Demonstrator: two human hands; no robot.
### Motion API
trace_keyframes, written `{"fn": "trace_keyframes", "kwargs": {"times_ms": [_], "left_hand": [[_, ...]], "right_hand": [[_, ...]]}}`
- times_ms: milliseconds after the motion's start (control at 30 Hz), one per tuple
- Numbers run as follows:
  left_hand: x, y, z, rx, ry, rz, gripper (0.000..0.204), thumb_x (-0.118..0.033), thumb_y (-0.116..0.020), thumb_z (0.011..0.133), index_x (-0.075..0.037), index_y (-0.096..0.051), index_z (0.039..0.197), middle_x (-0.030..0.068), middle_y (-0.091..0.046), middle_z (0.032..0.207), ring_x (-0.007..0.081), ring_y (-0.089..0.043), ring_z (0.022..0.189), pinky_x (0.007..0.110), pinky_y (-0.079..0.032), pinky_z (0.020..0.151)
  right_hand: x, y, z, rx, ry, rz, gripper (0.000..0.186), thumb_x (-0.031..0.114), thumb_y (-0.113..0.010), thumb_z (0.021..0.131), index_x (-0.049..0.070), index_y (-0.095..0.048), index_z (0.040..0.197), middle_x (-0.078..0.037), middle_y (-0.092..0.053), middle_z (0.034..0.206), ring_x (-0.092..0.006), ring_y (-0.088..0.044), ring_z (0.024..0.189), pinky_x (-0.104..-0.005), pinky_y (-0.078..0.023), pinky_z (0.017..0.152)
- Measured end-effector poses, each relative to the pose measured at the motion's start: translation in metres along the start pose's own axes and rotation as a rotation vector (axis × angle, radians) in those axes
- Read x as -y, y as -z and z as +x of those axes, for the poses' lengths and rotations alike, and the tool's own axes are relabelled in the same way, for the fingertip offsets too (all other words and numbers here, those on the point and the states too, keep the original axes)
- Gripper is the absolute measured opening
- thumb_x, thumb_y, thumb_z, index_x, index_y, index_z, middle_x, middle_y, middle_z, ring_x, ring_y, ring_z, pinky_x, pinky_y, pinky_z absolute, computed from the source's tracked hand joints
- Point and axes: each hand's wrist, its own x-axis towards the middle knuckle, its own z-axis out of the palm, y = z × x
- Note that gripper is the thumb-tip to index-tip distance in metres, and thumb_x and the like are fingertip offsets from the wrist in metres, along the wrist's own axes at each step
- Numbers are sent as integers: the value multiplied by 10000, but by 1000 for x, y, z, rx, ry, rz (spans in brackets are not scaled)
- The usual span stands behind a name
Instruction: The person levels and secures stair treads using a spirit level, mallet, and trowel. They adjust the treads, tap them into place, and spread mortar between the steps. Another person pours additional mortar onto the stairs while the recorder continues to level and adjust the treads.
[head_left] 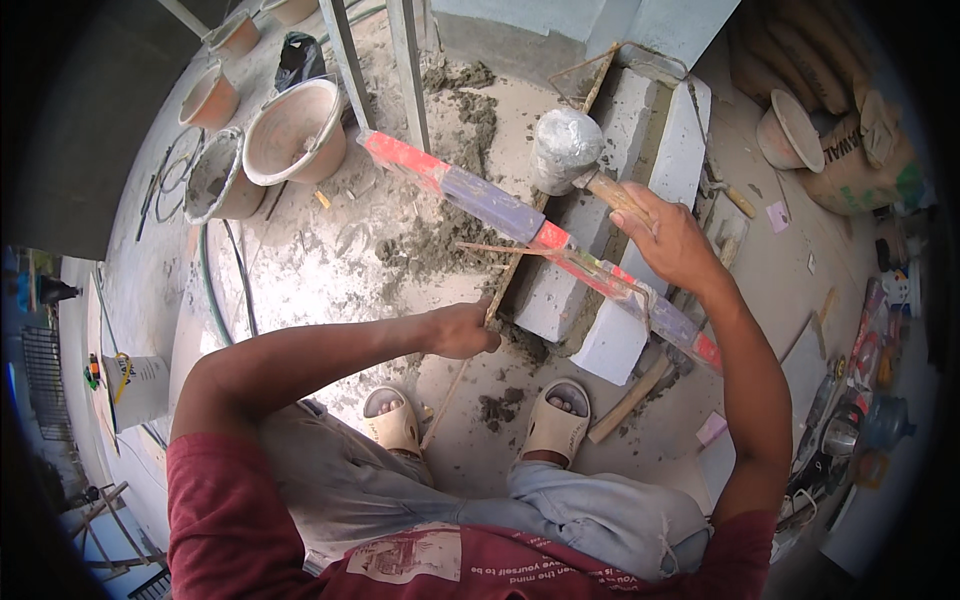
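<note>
In my right hand is the wooden handle of a mallet with a thick, grey-white, mortar-smeared head. The head hangs over the long narrow board beside the pale blocks. My left hand is closed at the near end of this board, fingers partly hidden. A red and purple spirit level crosses diagonally over the board and blocks. Two rows of white blocks run away from me with a gap between them. A bent rusty rod clamp lies across the board and blocks.
Wet mortar is spread left of the board. Mortar tubs and metal legs stand at the far left. A wooden-handled tool lies near my right foot. Sacks and a basin are at the right.
</note>
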Motion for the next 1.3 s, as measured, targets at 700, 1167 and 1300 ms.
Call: {"fn": "trace_keyframes", "kwargs": {"times_ms": [700, 1167, 1300], "left_hand": [[-13, 9, -5, 65, 12, -3, 361, -286, -504, 904, 18, -596, 1076, 158, -641, 984, 252, -593, 944, 430, -478, 838], [-11, 12, 0, -28, 3, 89, 467, -276, -591, 881, 3, -582, 1256, 214, -679, 1129, 314, -637, 1100, 430, -494, 952], [-9, 11, 6, 15, 49, 51, 415, -269, -573, 880, 8, -619, 1185, 206, -680, 1087, 306, -637, 1061, 433, -500, 926]], "right_hand": [[6, -13, 5, -83, 36, 30, 464, 395, -606, 976, 34, -565, 1265, -288, -678, 901, -486, -653, 890, -518, -514, 769], [0, -12, 3, -153, 126, -34, 445, 387, -624, 966, 58, -586, 1264, -269, -691, 915, -465, -668, 893, -513, -521, 768], [3, -10, -2, -178, 106, -4, 443, 380, -628, 963, 57, -579, 1262, -274, -688, 917, -466, -666, 900, -512, -522, 768]]}}
